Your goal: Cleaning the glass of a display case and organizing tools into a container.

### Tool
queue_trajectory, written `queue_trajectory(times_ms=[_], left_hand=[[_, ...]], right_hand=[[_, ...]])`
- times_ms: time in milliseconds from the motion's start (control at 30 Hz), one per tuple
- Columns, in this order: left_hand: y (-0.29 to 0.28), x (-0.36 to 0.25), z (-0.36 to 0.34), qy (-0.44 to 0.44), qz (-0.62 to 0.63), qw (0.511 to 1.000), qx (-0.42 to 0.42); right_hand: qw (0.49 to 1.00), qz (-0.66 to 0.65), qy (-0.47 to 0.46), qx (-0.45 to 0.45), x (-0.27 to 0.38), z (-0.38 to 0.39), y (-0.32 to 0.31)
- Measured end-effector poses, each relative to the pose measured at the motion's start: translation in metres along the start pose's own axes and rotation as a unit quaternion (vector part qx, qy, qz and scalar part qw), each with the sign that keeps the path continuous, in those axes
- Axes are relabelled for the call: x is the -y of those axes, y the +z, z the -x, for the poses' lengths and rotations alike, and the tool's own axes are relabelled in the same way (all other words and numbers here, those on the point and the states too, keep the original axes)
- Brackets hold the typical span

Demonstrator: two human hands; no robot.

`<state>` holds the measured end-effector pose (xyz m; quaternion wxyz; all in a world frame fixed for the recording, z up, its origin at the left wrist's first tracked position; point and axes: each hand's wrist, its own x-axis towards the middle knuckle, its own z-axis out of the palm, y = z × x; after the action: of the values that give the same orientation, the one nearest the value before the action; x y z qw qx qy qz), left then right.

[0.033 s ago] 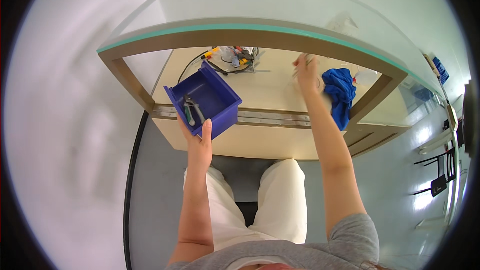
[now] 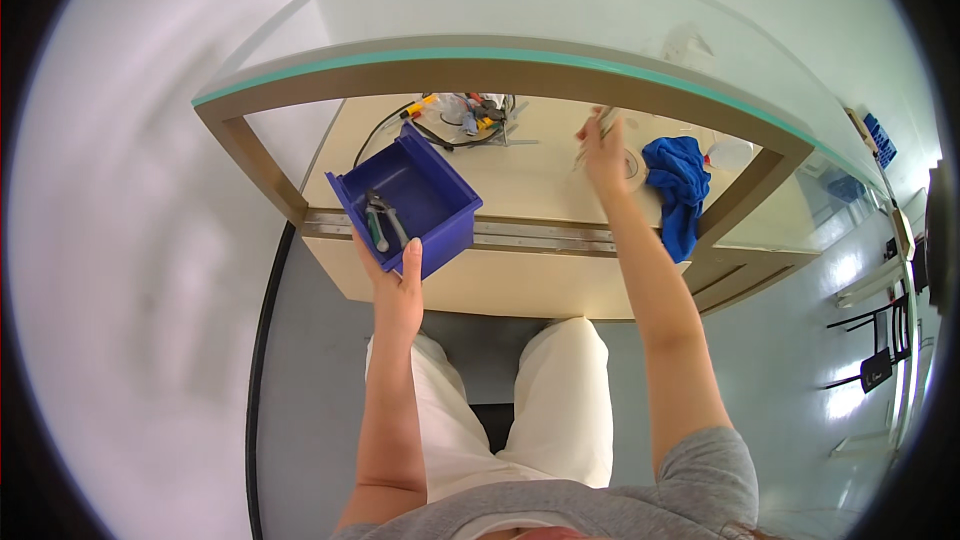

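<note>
My left hand [image 2: 400,295] grips the near wall of a blue plastic bin [image 2: 445,180], thumb on the outside. The bin is tilted, held over the front edge of the drawer or cabinet. Inside it lie pliers [image 2: 388,220] with a green handle. Over the pale surface, my right hand [image 2: 602,152] is closed around a slim, pale, stick-like thing [image 2: 608,117]; its kind is blurred. Just right of that hand sits a round tape roll [image 2: 631,166], partly hidden by the wrist. A crumpled blue cloth [image 2: 680,180] lies beyond it to the right.
A glass top [image 2: 480,52] with a brown frame spans above the pale surface [image 2: 530,180]. At the back left is a pile of tools, plastic bags and a black cable [image 2: 465,120]. A metal rail [image 2: 540,237] runs along the front edge. Black chairs [image 2: 875,370] stand far right.
My right hand has shifted slightly left, and more of the tape roll shows beside it. The slim pale thing in it shows more clearly. My left hand and the bin have barely moved.
</note>
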<state>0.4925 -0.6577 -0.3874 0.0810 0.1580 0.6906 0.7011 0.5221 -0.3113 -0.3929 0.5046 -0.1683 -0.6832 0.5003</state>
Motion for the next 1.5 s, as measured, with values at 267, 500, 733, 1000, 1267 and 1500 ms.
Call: queue_trajectory(times_ms=[267, 500, 733, 1000, 1267, 1500], left_hand=[[0.002, -0.011, 0.004, -0.032, -0.008, 0.999, 0.010], [0.002, 0.017, -0.003, 0.036, -0.077, 0.996, -0.026], [0.001, 0.025, -0.007, 0.057, -0.066, 0.996, -0.020], [0.006, 0.013, -0.003, 0.045, -0.023, 0.999, -0.010], [0.006, 0.013, -0.002, 0.057, 0.020, 0.998, 0.001], [-0.011, -0.019, -0.022, 0.091, -0.174, 0.976, -0.092]], right_hand=[[0.971, 0.188, 0.054, 0.141, -0.007, 0.042, 0.015], [0.905, 0.322, 0.079, 0.268, 0.093, 0.047, 0.012], [0.805, 0.117, 0.223, 0.537, 0.202, 0.069, 0.059], [0.755, 0.266, 0.156, 0.579, 0.160, 0.040, 0.132], [0.735, 0.366, -0.049, 0.568, 0.159, 0.074, 0.132], [0.900, 0.286, -0.074, 0.320, 0.138, 0.045, 0.110]])
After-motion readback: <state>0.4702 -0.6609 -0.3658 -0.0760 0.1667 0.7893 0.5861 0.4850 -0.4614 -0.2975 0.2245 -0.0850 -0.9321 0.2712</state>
